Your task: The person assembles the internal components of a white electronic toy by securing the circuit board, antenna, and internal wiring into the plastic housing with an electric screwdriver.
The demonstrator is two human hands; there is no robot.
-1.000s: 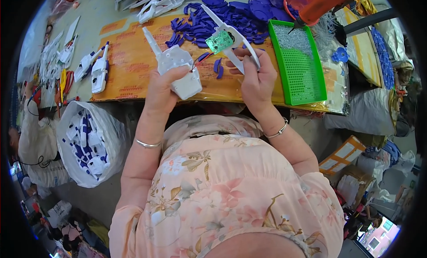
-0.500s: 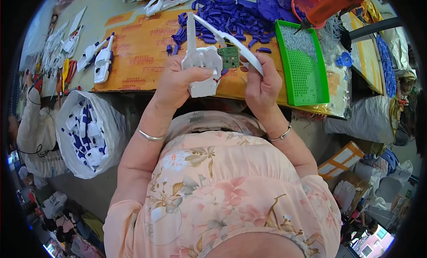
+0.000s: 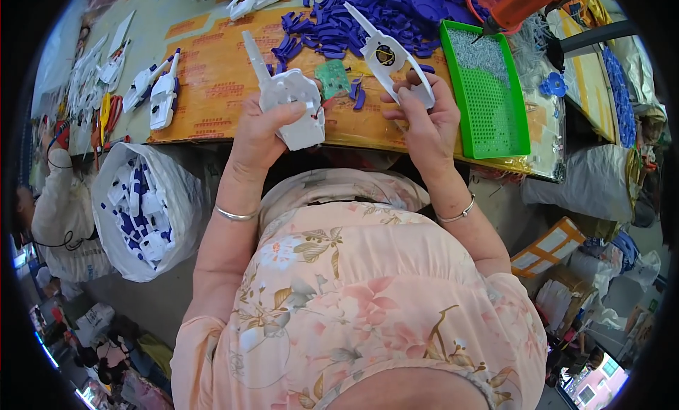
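Note:
My left hand (image 3: 260, 133) is closed round a white plastic shell half (image 3: 291, 91) with a long narrow stem, thumb pressed on its hollow inner side. The matching white shell half (image 3: 395, 76) is in my right hand (image 3: 433, 123), pinched at its lower end and tilted with its inner side showing. A round dark part with a yellowish centre (image 3: 385, 54) sits inside it. Between the two halves is a green circuit board (image 3: 332, 79), close to the left one; thin red wires show near that shell's edge. Whether the board hangs or touches the table cannot be made out.
Purple plastic parts (image 3: 332, 24) are heaped at the back. At right stand a green tray (image 3: 495, 127) of small metal pieces and an orange power screwdriver (image 3: 523, 7). Assembled white-and-purple pieces (image 3: 164, 99) lie left, above a white sack (image 3: 187, 212). A co-worker's sleeve (image 3: 62, 191) is far left.
The two shell halves have moved apart; the left one shifted left and tilted. The right half has turned, so its inside and round part now show. The circuit board lies farther from the right half.

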